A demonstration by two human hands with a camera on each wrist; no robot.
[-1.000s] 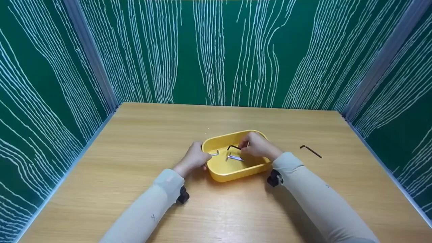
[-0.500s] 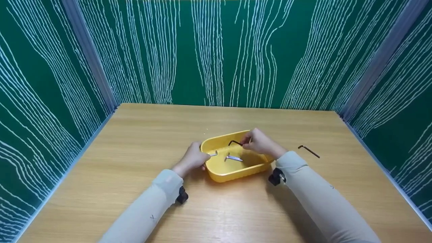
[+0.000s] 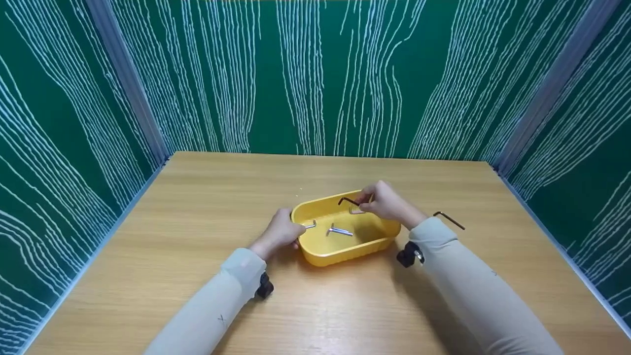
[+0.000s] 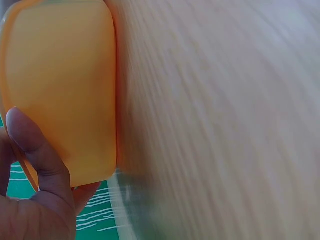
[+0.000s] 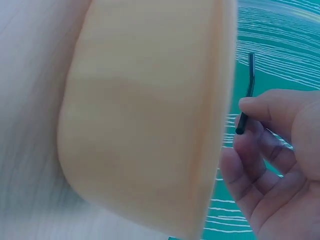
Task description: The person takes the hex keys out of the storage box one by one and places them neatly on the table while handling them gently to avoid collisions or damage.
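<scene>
Right hand [image 3: 387,201]: thumb and fingers clamped on a black key [image 3: 349,201], the bent end standing out to the left of the fingertips; right wrist view confirms the pinch, above rim level, other fingers loosely curled. Held key is over the far side of the yellow bin [image 3: 347,254]. Just below the pinch, a silver key [image 3: 356,212] shows in the bin, partly hidden by the fingers; cannot tell whether they touch it. Nearer the person and left of that grip, more silver keys [image 3: 341,231] lie together at mid-bin; exact count unclear. Left hand [image 3: 283,228]: clamped on the bin's left end, digits on both sides of the rim in the left wrist view. Another silver key [image 3: 310,225] lies in the bin by the left thumb; contact unclear. Bin rests on the wooden table [image 3: 222,197]. Back from each grip, a pale sleeve [image 3: 468,281] covers the forearm, a black device [image 3: 409,254] below the right cuff. Right of the right hand, outside the bin, a second black key [image 3: 449,220] lies on the table. Farthest beyond both grips: green wall [image 3: 340,79], white wavy lines.
</scene>
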